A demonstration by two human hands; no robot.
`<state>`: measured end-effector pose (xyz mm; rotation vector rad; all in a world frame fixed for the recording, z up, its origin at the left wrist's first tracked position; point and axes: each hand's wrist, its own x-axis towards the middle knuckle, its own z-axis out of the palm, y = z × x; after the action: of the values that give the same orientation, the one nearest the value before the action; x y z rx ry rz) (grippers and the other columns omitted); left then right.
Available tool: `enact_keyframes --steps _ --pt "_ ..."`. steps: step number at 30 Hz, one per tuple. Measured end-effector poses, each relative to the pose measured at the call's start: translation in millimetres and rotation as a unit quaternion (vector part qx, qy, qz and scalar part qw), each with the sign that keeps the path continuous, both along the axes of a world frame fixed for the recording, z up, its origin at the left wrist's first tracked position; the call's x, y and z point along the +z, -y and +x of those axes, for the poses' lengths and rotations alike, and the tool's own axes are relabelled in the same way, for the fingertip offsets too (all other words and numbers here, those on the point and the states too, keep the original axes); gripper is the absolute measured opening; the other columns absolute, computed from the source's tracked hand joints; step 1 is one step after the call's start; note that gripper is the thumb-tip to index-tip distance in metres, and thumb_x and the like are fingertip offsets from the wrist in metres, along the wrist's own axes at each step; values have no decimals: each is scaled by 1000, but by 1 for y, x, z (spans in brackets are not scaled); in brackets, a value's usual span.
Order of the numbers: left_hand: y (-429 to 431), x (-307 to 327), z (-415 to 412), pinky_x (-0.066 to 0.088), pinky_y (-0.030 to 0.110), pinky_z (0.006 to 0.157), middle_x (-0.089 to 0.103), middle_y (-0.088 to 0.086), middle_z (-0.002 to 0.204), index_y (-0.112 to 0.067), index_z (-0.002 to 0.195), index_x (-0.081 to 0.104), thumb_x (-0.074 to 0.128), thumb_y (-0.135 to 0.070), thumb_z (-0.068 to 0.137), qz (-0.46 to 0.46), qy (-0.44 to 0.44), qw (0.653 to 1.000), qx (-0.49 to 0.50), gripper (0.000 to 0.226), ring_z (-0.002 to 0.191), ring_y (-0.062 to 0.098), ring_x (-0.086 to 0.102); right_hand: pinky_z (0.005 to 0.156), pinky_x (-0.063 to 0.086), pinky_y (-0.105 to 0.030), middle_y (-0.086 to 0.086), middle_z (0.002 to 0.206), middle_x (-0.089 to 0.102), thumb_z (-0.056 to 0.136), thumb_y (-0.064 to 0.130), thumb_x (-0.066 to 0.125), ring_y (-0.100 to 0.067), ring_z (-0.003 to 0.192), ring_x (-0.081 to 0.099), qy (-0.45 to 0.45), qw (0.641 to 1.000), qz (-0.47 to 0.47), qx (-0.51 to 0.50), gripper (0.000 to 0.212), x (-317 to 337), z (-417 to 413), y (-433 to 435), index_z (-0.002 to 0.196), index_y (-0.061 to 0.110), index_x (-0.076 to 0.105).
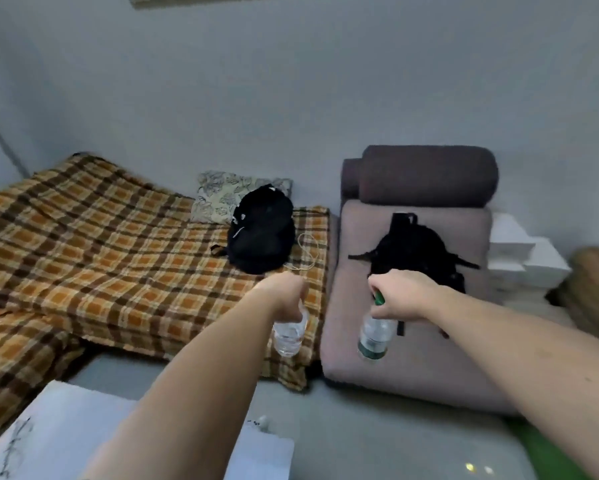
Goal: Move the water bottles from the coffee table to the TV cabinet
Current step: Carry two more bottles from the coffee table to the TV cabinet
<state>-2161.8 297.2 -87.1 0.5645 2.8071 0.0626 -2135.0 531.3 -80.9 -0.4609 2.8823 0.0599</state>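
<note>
My left hand grips the top of a clear plastic water bottle, which hangs below the fist over the edge of the plaid-covered sofa. My right hand holds a second clear bottle with a green cap and green label by its neck, hanging in front of the mauve seat cushion. Both arms reach forward from the bottom of the view. A white table corner shows at the lower left. No TV cabinet is in view.
An orange-brown plaid blanket covers the sofa on the left, with a black backpack and a patterned pillow on it. A mauve cushion carries a black bag. White boxes stand at the right. Grey floor lies below.
</note>
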Motion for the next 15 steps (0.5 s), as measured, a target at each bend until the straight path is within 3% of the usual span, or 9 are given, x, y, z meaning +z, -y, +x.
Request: enact_keyframes --steps 6,11,15 --pt "-154 -22 7 45 31 68 54 0 91 -19 103 61 64 -20 74 -26 3 970 -242 29 88 24 56 54 35 -33 4 71 48 73 42 60 -25 70 51 -15 974 -37 -222 27 -20 98 -122 80 22 45" --pt "-269 -29 79 48 32 68 60 9 103 -16 104 60 62 -19 74 -33 25 919 -392 30 89 27 57 52 31 -30 8 69 46 75 44 61 -22 75 51 -35 912 -42 -406 26 -22 225 -212 82 23 47" --pt "-341 -8 149 41 29 67 63 7 106 -15 110 60 67 -24 78 -15 34 881 -472 35 85 21 52 55 35 -29 9 67 44 73 39 60 -19 72 48 6 885 -12 -465 24 -16 326 -250 70 25 41"
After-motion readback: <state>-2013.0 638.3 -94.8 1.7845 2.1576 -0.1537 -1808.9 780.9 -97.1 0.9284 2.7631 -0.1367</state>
